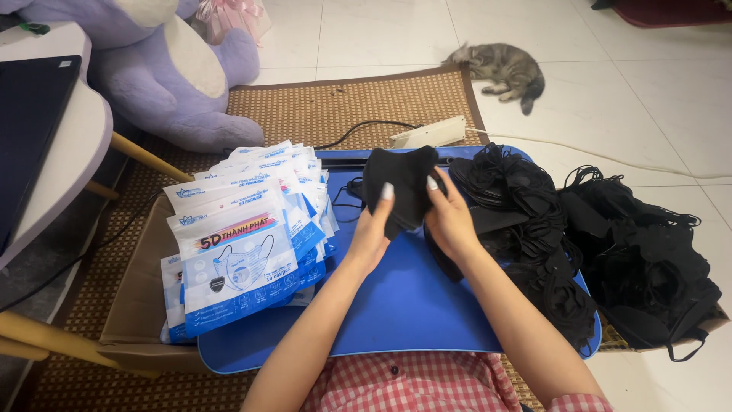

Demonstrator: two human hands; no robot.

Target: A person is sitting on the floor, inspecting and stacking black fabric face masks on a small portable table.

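Black face mask (398,187) is pinched by both my left hand (371,233) and right hand (450,221) above the blue tray's (396,305) far edge, lifted clear, between packet stack (244,244) at left edge and loose mask heap (534,229) at right.

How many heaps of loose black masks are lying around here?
2: one heap of black masks on the blue tray beside the right hand, another heap further right in a cardboard box. More may lie underneath.
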